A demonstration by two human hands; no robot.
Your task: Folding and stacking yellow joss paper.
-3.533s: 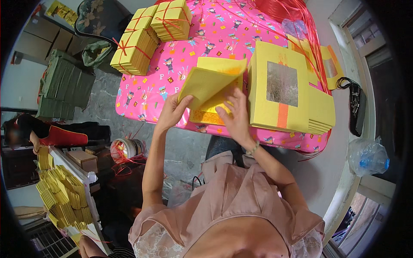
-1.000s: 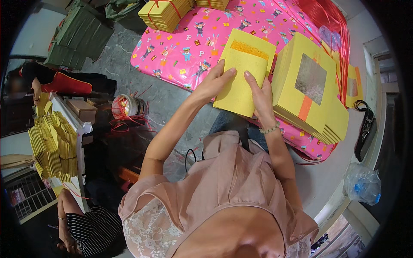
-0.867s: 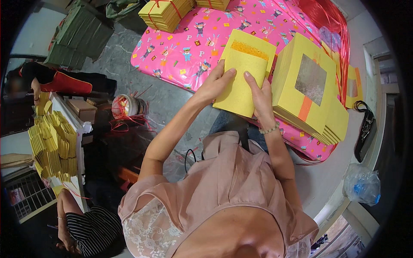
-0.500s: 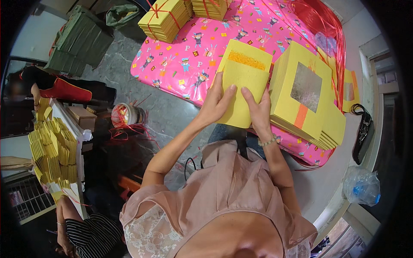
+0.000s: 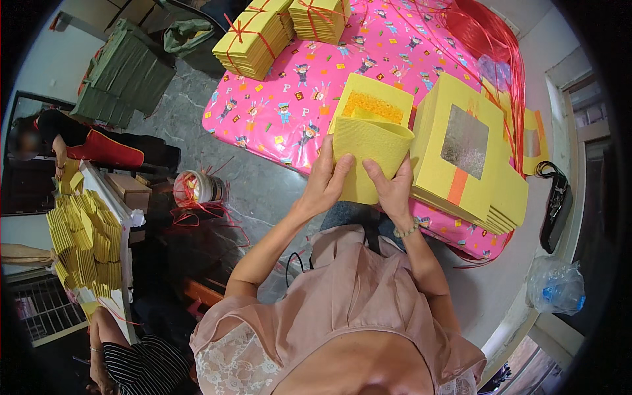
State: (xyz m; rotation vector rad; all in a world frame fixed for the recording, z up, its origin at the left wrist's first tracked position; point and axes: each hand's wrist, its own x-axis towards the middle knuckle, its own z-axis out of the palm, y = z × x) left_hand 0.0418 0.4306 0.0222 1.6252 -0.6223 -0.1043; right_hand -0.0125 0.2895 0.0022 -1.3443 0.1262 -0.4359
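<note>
My left hand (image 5: 323,182) and my right hand (image 5: 393,192) grip a wad of yellow joss paper (image 5: 368,143) from its two sides, thumbs on top. The front sheets bow up from the rest, leaving a gap at their upper edge. Behind them an orange patch shows on the back sheets. Just right of my right hand lies a thick stack of joss paper (image 5: 431,131), its top sheet bearing a silver foil square and an orange strip. Both rest at the near edge of a table with a pink patterned cover (image 5: 276,85).
Red-tied bundles (image 5: 253,46) of yellow paper sit at the table's far left. Red plastic strings (image 5: 484,33) pile up far right. A bucket (image 5: 197,187) with red string stands on the floor. Two people work by a side table with yellow paper (image 5: 85,237) at left.
The front sheets of the wad have bent and lifted apart at the top, and more of the orange patch shows. Both hands stay on the wad; the whole view has shifted slightly.
</note>
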